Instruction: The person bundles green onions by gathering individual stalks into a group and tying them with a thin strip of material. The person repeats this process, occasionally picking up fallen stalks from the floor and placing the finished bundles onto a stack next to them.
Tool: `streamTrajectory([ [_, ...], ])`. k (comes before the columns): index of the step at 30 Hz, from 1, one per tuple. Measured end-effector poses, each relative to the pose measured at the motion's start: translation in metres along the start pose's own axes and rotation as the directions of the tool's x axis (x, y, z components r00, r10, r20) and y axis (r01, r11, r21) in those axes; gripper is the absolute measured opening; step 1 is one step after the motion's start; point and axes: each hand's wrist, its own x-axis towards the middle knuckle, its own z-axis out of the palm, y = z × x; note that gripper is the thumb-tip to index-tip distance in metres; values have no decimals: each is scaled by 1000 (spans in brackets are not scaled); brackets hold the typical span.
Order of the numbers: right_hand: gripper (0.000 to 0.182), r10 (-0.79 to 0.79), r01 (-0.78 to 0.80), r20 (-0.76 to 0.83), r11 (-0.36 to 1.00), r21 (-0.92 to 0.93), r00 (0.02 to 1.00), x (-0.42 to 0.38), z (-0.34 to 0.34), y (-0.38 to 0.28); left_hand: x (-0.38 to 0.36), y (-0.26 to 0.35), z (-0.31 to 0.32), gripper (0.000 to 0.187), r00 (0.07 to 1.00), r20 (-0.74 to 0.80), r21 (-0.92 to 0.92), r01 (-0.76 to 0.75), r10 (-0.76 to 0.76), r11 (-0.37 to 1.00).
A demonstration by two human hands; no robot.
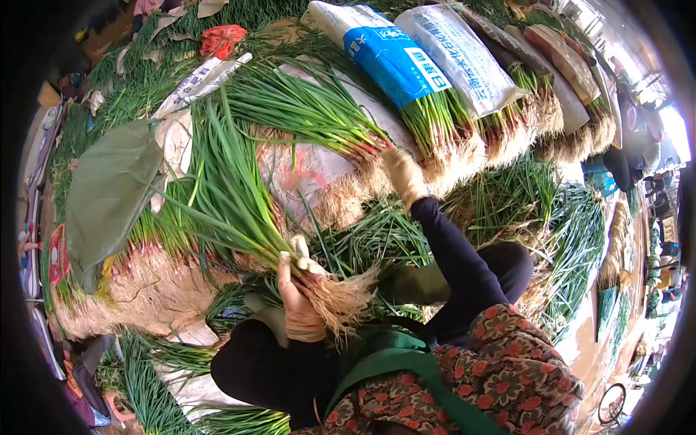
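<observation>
The left hand (300, 304) at seven o'clock clasps a scallion bunch (250, 217) that slackening fingers might spill; the right hand (403, 174), two o'clock, I can't read.

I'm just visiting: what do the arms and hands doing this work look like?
They belong to a person. The left hand and right hand appear to wear pale, thin gloves. The right sleeve is close-fitting and dark navy; a garment patterned with red flowers covers the upper arm. No cables show.
</observation>
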Motion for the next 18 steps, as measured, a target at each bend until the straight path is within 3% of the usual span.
streamTrajectory([
  [1, 33, 481, -511, 208, 673, 535, 852, 23, -67, -12, 2, -7, 0, 31, 1000, 6, -63, 1, -1, 998],
  [2, 30, 510, -456, 35, 732, 506, 859, 28, -6, 20, 3, -9, -7, 31, 1000, 18, 95, 2, -3, 995],
  [4, 37, 387, -495, 369, 826, 268, 845, 36, -41, 2, -6, -16, 5, 33, 998, -64, 233, 30, -15, 972],
  [5, 38, 380, -501, 356, 788, 359, 854, 33, -69, -22, -1, -16, -4, 34, 998, -45, 236, 57, -48, 970],
  [8, 40, 122, -121, 12, 952, 281, 992, -14, -73, -86, 4, -27, -3, 32, 991, -131, 429, 33, 26, 903],
  [9, 41, -4, 25, -108, 979, 202, 994, -41, -80, -114, 5, -28, -4, 31, 984, -174, 509, 56, 39, 859],
  [10, 42, -110, 131, -128, 976, 174, 986, -67, -88, -137, 6, -29, -5, 31, 975, -216, 582, 86, 52, 808],
  [11, 35, -228, 219, -2, 931, 291, 974, -92, -94, -150, 8, -29, -3, 30, 981, -192, 591, 97, 23, 800],
  [12, 38, -278, 234, 314, 957, 171, 908, -112, -105, -161, 7, -29, -1, 29, 986, -168, 600, 107, -6, 793],
  [14, 42, -400, 54, 508, 823, 566, 763, -113, -108, -154, 12, -31, -21, 23, 963, -248, 667, 88, 109, 740],
  [16, 42, -486, -23, 463, 671, 741, 741, -115, -63, -123, 10, -36, -26, 24, 974, -181, 689, 25, 138, 724],
  [17, 38, -355, -297, 569, 587, 754, 742, -102, -67, -124, 13, -38, -31, 19, 974, -179, 673, 18, 139, 739],
  [18, 38, -151, -374, 546, 578, 725, 824, -94, -69, -132, 13, -40, -37, 18, 968, -198, 685, 23, 155, 728],
])
